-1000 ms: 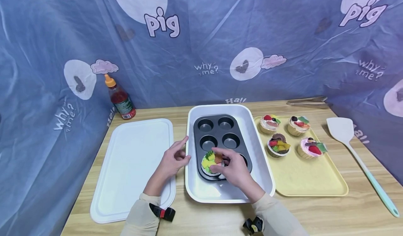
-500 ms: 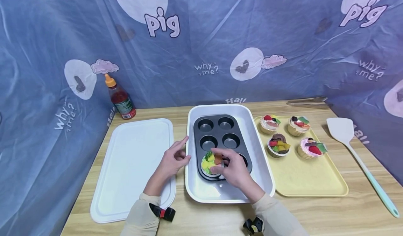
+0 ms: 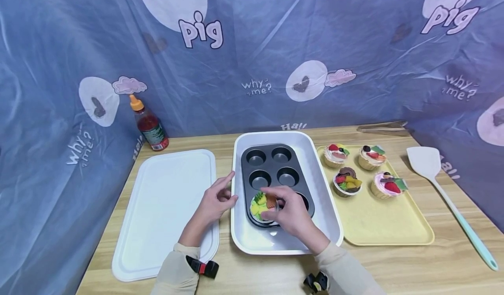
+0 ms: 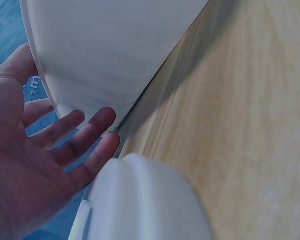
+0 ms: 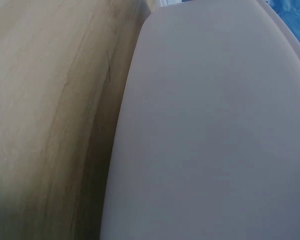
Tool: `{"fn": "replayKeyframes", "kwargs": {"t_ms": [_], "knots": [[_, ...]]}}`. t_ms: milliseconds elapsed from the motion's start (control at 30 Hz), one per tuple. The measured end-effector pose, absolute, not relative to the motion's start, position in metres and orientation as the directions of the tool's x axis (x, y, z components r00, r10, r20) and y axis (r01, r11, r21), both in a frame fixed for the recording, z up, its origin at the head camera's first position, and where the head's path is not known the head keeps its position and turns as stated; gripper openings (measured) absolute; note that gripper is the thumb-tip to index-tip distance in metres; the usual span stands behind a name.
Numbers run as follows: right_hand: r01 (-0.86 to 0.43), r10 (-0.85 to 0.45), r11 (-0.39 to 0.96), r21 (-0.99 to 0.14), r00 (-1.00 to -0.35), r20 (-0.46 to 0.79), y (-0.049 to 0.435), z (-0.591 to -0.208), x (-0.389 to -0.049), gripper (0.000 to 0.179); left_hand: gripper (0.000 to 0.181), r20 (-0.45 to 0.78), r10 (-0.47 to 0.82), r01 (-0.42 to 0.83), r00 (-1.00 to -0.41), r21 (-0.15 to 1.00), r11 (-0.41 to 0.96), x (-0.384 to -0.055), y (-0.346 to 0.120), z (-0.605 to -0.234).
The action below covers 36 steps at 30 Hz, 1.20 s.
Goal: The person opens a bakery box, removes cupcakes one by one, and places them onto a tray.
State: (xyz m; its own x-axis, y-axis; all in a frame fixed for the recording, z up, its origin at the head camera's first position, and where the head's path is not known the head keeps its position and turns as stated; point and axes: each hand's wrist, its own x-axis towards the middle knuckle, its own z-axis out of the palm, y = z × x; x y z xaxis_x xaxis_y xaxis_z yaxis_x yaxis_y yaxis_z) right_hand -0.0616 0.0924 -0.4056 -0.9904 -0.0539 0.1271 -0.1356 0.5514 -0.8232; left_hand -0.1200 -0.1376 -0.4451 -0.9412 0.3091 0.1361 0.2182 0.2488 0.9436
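My right hand (image 3: 293, 209) holds a cupcake with yellow fruit and green leaf topping (image 3: 260, 205) between thumb and fingers. The cupcake sits at the front left cup of a dark muffin pan (image 3: 271, 185), and the hand hides the cup beside it. The pan lies inside a deep white tray (image 3: 248, 244). At that tray's left side, my left hand (image 3: 215, 201) has its thumb and index fingertip at the rim. In the left wrist view, the left hand (image 4: 45, 155) shows loosely spread fingers beside the tray's outer wall (image 4: 105, 55). The right wrist view shows only the tray's wall (image 5: 205, 130), no hand.
A yellow tray (image 3: 390, 229) at the right bears several cupcakes (image 3: 346, 183). Right of it lies a white spatula with a mint handle (image 3: 445, 190); tongs (image 3: 382, 128) lie behind. A flat white tray (image 3: 165, 207) is at the left, a sauce bottle (image 3: 149, 126) behind it.
The head view has shifted very slightly. The right hand keeps its hold on the cupcake, which sits a touch further left; the left hand stays at the tray's rim.
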Motion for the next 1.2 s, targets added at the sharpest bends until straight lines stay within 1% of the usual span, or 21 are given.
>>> {"fn": "replayKeyframes", "kwargs": {"t_ms": [400, 533, 700, 1000, 1200], "knots": [[-0.223, -0.080, 0.593, -0.774, -0.973, 0.218, 0.091, -0.406, -0.059, 0.055, 0.071, 0.119, 0.304, 0.201, -0.945, 0.946, 0.253, -0.121, -0.136, -0.445], [-0.236, -0.067, 0.576, -0.783, -0.968, 0.243, 0.093, -0.405, -0.058, 0.054, 0.071, 0.121, 0.304, 0.204, -0.945, 0.945, 0.257, -0.122, -0.136, -0.446], [-0.223, -0.045, 0.535, -0.815, -0.971, 0.236, 0.100, -0.399, -0.057, 0.055, 0.070, 0.132, 0.308, 0.216, -0.942, 0.942, 0.256, -0.122, -0.136, -0.448], [-0.213, 0.004, 0.355, -0.910, -0.973, 0.230, 0.131, -0.379, -0.049, 0.054, 0.070, 0.152, 0.300, 0.232, -0.942, 0.940, 0.252, -0.121, -0.137, -0.448], [-0.180, 0.085, 0.400, -0.899, -0.969, 0.232, 0.164, -0.366, -0.036, 0.053, 0.070, 0.148, 0.302, 0.227, -0.942, 0.943, 0.245, -0.121, -0.138, -0.449]]}}
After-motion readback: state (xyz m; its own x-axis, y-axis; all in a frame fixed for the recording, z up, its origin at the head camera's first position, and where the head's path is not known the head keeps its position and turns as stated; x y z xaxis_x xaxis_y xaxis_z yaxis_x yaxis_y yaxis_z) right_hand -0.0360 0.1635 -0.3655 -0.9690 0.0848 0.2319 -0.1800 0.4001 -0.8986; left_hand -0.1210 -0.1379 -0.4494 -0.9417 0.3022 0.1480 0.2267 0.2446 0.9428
